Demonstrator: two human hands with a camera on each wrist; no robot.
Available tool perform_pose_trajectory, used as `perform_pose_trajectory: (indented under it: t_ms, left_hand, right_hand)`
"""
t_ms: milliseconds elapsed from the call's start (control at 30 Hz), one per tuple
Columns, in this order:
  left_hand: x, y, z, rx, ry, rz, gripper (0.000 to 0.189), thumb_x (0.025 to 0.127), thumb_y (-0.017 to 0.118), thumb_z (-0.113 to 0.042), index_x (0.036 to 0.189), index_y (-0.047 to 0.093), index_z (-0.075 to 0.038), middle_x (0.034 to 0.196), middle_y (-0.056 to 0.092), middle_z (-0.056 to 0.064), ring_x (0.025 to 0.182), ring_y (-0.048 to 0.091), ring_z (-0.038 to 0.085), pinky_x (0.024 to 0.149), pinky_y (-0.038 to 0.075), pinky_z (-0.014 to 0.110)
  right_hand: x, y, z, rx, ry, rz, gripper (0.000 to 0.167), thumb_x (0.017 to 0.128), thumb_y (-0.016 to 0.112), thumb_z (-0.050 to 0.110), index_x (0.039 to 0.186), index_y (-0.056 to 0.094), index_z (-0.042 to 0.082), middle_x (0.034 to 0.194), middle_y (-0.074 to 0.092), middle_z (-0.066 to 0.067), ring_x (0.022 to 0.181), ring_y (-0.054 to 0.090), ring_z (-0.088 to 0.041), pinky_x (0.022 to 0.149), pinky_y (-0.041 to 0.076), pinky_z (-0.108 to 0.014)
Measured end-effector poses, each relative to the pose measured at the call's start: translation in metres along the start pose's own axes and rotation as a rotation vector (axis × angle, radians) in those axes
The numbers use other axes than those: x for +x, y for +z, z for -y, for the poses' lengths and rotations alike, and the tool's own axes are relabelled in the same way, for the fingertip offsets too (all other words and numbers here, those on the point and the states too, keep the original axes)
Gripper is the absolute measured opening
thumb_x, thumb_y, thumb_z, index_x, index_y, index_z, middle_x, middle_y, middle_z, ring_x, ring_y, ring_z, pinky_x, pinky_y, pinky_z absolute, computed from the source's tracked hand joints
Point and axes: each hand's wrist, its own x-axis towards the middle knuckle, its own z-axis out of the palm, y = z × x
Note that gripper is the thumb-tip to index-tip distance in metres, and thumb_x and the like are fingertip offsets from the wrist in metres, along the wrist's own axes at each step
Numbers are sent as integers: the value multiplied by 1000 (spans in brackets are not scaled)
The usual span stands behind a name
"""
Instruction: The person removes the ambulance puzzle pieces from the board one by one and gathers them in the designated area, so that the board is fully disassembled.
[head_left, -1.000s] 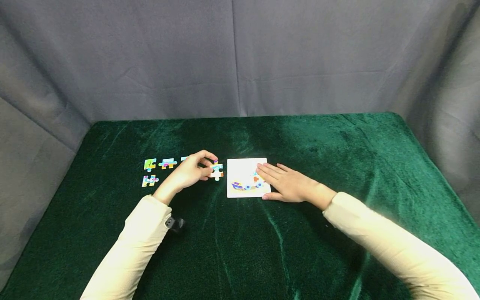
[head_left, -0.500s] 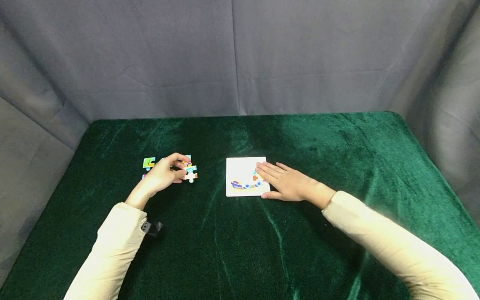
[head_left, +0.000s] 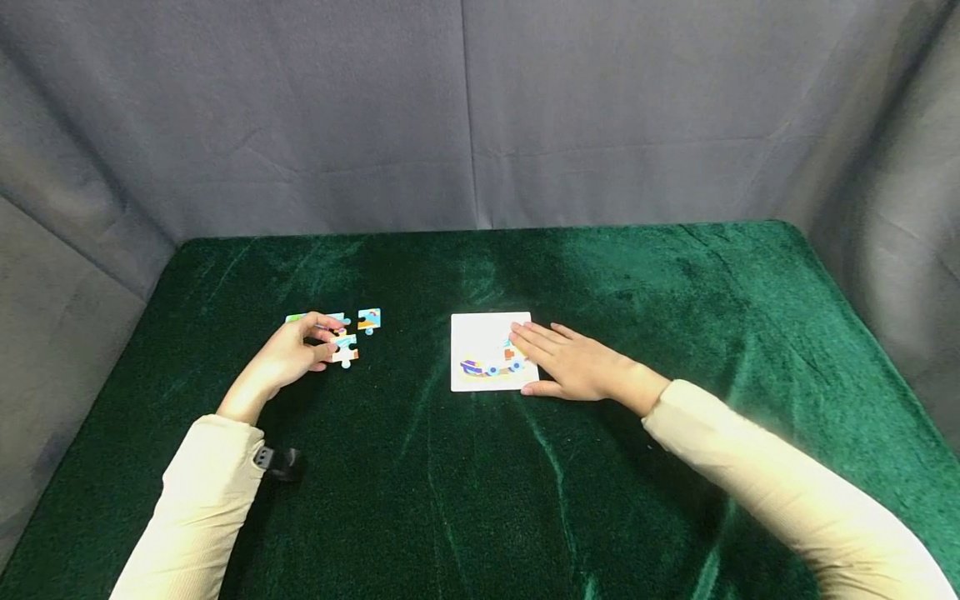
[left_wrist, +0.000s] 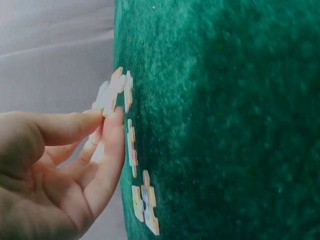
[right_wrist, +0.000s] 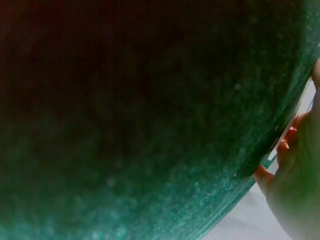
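My left hand (head_left: 288,357) pinches a jigsaw piece (head_left: 345,351) between thumb and fingers. In the left wrist view the pinched jigsaw piece (left_wrist: 113,92) is held above the cloth, over other loose pieces. One loose piece (head_left: 369,319), blue and orange, lies just beyond and to the right of it. Others are partly hidden by the hand in the head view; a pair (left_wrist: 149,202) shows in the left wrist view. My right hand (head_left: 577,367) rests flat with straight fingers on the right side of a white square board (head_left: 480,333) printed with a colourful vehicle-like picture.
A dark green velvet cloth (head_left: 465,483) covers the table. Grey curtains (head_left: 337,117) hang behind it and at both sides. A small black device (head_left: 279,463) sits at the left wrist.
My left hand has moved left from beside the board with the jigsaw piece and now is over the loose pieces. The right hand has stayed on the board.
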Motion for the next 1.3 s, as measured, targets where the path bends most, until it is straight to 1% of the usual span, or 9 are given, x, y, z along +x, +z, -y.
perform_pose_trajectory:
  t_ms: [200, 333, 600, 833, 1100, 1167, 1300]
  left_hand:
    - [-1, -4, 6, 42, -23, -26, 35, 93, 50, 0, 127, 46, 10, 111, 52, 23, 78, 55, 7, 68, 51, 20]
    - [-1, -6, 7, 59, -41, -27, 37, 93, 50, -1, 128, 46, 11, 111, 53, 24, 78, 54, 6, 67, 50, 19]
    - [-1, -8, 9, 42, -90, -16, 39, 94, 49, -2, 130, 45, 12, 106, 54, 19, 76, 52, 6, 65, 46, 22]
    - [1, -6, 11, 58, -93, -31, 39, 93, 50, -2, 129, 46, 12, 109, 55, 23, 77, 52, 8, 66, 47, 22]
    - [3, -3, 18, 52, -73, -53, 38, 90, 52, 0, 124, 47, 15, 107, 58, 26, 73, 52, 3, 62, 49, 19]
    - [4, -2, 18, 49, -74, -54, 38, 90, 52, 0, 124, 47, 15, 107, 58, 26, 72, 52, 2, 62, 49, 20]
    - [5, -4, 18, 46, -82, -50, 37, 93, 51, -3, 125, 47, 15, 105, 57, 24, 72, 53, 2, 62, 48, 21]
  right_hand:
    - [1, 0, -1, 8, 2, 5, 77, 97, 39, 54, 154, 12, 10, 162, 9, -7, 150, 11, -24, 120, 15, -49]
    - [0, 1, -1, 1, -1, -6, 78, 97, 38, 56, 153, 14, 9, 162, 10, -8, 149, 13, -25, 120, 15, -49]
    - [0, 0, 0, -7, -1, -7, 77, 97, 39, 55, 153, 13, 9, 162, 10, -8, 149, 13, -26, 119, 15, -50]
    - [0, 0, 1, -7, 6, 9, 77, 97, 39, 55, 154, 12, 10, 162, 9, -7, 150, 12, -25, 120, 14, -49]
    - [-1, -1, 2, 12, 6, 13, 77, 97, 41, 54, 154, 13, 9, 162, 9, -7, 150, 11, -25, 120, 14, -50]
    - [-1, -1, 2, 12, 4, 9, 77, 97, 41, 54, 153, 13, 9, 162, 10, -8, 150, 12, -26, 120, 14, -50]
    - [-1, -1, 1, 9, 7, 10, 78, 97, 40, 54, 154, 12, 10, 162, 9, -7, 150, 11, -25, 120, 14, -50]
